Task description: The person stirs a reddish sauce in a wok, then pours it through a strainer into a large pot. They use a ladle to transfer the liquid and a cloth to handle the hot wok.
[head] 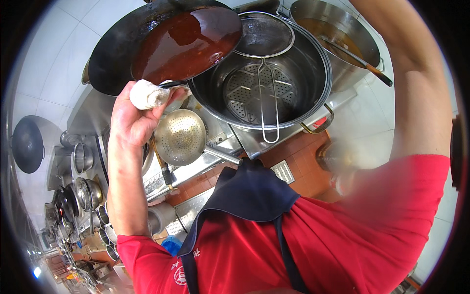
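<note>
My left hand (pixel 134 121) grips a folded white cloth (pixel 145 95) around the dark loop handle (pixel 172 84) of a large black wok (pixel 110 62). Dark red-brown liquid (pixel 176 47) fills much of the wok, which looks tilted, its near rim beside a big metal pot (pixel 323 77). Across that pot's far rim rests a round fine-mesh strainer (pixel 264 35), its wire handle hanging toward me. A perforated steamer plate (pixel 257 92) shows at the pot's bottom. My right forearm (pixel 415 92) reaches up past the top edge, so my right hand is out of view.
A tall stockpot (pixel 374 47) with brownish liquid and a wooden-handled ladle (pixel 349 53) stands at upper right. Near my left wrist lies a perforated skimmer (pixel 180 137) on the steel counter. Another wok (pixel 27 143) leans against the tiled wall. Red floor tiles (pixel 304 161) lie below.
</note>
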Demonstrator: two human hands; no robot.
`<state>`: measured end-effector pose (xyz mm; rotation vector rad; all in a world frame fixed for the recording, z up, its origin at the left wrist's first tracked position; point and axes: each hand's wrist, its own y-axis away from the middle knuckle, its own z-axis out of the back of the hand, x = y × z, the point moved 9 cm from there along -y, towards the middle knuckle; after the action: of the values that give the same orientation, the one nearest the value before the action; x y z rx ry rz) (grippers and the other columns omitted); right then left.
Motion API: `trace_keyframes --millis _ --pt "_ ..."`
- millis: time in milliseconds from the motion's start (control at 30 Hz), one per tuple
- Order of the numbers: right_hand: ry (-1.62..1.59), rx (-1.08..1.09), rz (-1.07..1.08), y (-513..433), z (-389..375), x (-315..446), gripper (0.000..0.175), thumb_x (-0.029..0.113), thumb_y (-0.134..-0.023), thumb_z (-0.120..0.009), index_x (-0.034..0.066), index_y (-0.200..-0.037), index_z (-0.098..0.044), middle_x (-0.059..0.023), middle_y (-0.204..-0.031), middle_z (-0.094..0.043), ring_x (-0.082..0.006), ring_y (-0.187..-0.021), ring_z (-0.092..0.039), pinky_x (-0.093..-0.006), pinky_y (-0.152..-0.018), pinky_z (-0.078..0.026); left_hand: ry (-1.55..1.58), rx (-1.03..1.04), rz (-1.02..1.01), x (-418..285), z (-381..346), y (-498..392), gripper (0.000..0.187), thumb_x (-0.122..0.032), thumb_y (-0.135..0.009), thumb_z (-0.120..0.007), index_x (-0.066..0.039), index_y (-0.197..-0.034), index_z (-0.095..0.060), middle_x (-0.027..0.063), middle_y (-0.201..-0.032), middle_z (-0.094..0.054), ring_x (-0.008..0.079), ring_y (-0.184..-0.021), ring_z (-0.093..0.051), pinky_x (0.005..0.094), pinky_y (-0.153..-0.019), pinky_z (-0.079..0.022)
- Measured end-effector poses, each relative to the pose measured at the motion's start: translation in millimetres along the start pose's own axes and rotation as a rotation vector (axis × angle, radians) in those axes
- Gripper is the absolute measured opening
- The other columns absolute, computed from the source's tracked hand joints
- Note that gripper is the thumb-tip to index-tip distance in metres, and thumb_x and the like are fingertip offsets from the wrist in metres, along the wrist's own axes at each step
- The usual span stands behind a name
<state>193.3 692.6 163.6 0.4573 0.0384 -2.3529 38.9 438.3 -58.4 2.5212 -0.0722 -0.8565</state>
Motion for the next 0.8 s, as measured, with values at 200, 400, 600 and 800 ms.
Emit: trace_keyframes --millis 200,400,600,800 --pt "-0.056 -0.028 -0.038 2 -13 -16 0.039 0.029 -0.097 -0.068 0.0025 -0.069 -0.064 -0.0072 -0.059 -0.058 -0.0208 -0.053 -0.054 -0.0377 -0.052 -0.044 0.003 -0.038 -0.057 1 -3 -6 0.039 -0.018 -0.105 -0.041 0.017 -0.121 -0.043 0.0371 -0.123 -0.057 0.0572 -0.112 -0.062 0.0549 -0.087 -0.064" --pt "-0.122 0.01 -0.031 0 -28 -28 0.039 0.027 -0.097 -0.069 0.0022 -0.068 -0.063 -0.0075 -0.059 -0.057 -0.0211 -0.05 -0.052 -0.0384 -0.05 -0.042 -0.047 0.01 -0.053 6 -11 -14 0.058 -0.024 -0.106 -0.041 0.025 -0.136 -0.032 0.0514 -0.14 -0.035 0.06 -0.128 -0.049 0.0526 -0.1 -0.058" --pt "-0.147 0.018 -0.058 -2 -40 -37 0.039 0.029 -0.096 -0.069 0.0024 -0.068 -0.063 -0.008 -0.058 -0.057 -0.0217 -0.049 -0.051 -0.0395 -0.049 -0.041 0.009 0.061 0.046 15 -18 -17 0.06 -0.025 -0.105 -0.04 0.026 -0.137 -0.03 0.0508 -0.14 -0.035 0.0608 -0.127 -0.049 0.0562 -0.1 -0.057" --pt "-0.098 -0.005 -0.059 8 -42 -36 0.037 0.029 -0.097 -0.069 0.0018 -0.071 -0.065 -0.0069 -0.058 -0.056 -0.0213 -0.05 -0.05 -0.0393 -0.05 -0.04 -0.006 0.019 0.011 18 -23 -18 0.047 -0.018 -0.103 -0.043 0.022 -0.127 -0.039 0.0453 -0.134 -0.045 0.0624 -0.122 -0.052 0.0554 -0.094 -0.061"
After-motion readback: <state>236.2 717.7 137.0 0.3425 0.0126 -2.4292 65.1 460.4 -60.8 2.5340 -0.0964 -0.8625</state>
